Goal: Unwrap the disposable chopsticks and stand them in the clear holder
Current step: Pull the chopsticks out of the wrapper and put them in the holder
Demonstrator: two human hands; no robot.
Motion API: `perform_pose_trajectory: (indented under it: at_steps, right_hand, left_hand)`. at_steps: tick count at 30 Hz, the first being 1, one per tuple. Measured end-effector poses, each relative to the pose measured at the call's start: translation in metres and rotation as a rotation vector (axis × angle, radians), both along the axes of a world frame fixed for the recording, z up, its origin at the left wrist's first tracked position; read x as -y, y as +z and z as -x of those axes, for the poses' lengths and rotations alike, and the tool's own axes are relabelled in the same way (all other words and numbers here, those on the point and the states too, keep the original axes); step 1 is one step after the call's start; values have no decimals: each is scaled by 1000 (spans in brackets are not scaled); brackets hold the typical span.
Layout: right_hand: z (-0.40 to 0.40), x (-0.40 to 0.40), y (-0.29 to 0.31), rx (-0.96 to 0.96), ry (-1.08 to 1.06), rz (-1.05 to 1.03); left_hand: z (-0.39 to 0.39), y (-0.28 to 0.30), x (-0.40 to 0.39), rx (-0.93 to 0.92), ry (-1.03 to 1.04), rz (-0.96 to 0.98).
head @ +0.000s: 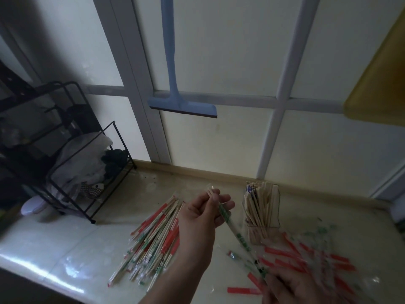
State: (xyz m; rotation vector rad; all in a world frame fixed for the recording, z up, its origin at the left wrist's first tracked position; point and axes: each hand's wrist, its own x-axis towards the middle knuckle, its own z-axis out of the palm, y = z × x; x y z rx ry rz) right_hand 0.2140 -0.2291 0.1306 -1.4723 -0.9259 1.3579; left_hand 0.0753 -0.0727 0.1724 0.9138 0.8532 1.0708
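Wrapped chopsticks [153, 242] — red and green print on clear sleeves; empty wrappers [306, 257] match; bare chopsticks [258, 207] pale wood; squeegee [182, 106] light blue.

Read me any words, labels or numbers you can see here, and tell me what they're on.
No text is legible.
Green print on the wrapper between the left hand and right hand: too blurred to read.
Red and green bands on the wrapped chopsticks pile: too small.
Empty wrappers: motion-blurred.
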Motion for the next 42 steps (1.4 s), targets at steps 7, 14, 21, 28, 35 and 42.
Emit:
perform_pose_trajectory:
  at_steps: [7, 14, 21, 28, 35, 42]
  right_hand:
    - [16, -27, 8, 201, -32, 80]
    - [21, -46, 12, 92, -66, 35]
    - [10, -58, 11, -60, -101, 115]
    - [4, -40, -6, -91, -286, 131]
    - [1, -34, -20, -280, -539, 55]
    - [-21, -11, -35, -200, -708, 75]
  left_hand:
    - [-5, 0, -5, -55, -5, 43]
    - [-8, -8, -9, -117, -23, 104]
    - [-8, -30, -26, 17, 92, 349]
    - [9, -57, -52, 58, 244, 418]
    - [0, -64, -45, 67, 221, 373]
    - [-7, -86, -56, 106, 212, 475]
